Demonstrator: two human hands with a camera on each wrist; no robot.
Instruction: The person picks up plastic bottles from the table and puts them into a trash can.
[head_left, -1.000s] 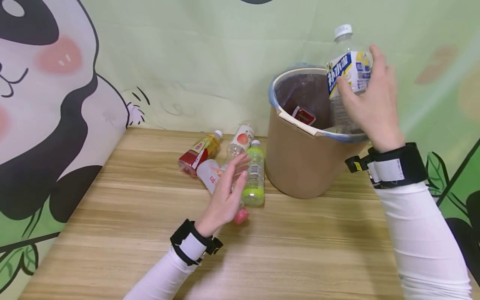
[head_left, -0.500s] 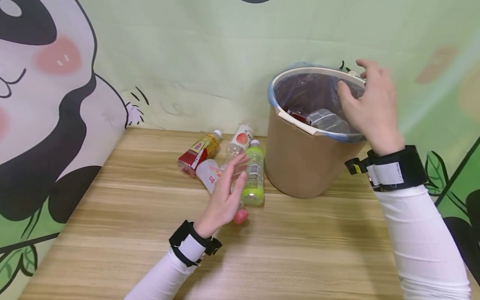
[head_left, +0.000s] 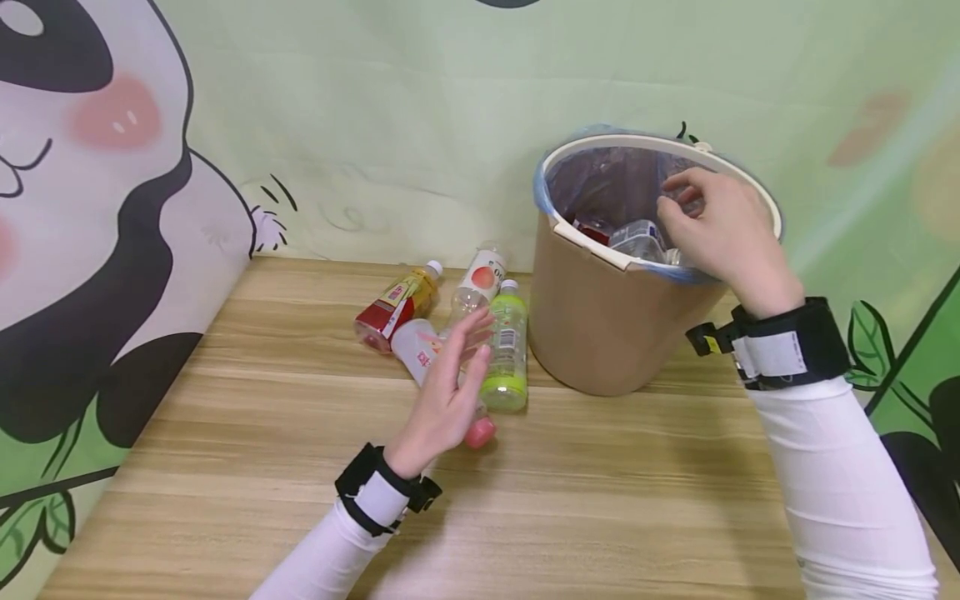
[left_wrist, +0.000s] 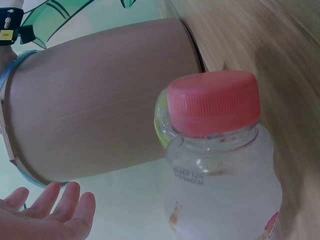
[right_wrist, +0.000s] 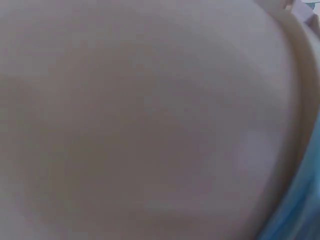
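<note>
Above the mouth of the brown bin, my right hand hangs with loosely bent fingers and holds nothing. Below it, inside the bin, lies a clear plastic bottle beside a red-labelled item. Bin wall fills most of the right wrist view. My left hand hovers over the loose bottles with straight fingers, gripping none. Partly behind it is a whitish bottle with a pink cap. A green-tinted bottle lies just right of it.
A peach-labelled bottle and a red-and-yellow labelled bottle lie farther back on the wooden table. Blue liner folds over the bin's rim. A printed panda backdrop stands behind.
My right hand has let go of the clear bottle, which has dropped into the bin. The hand has since lowered slightly and its fingers have bent inward. My left hand has barely moved.
</note>
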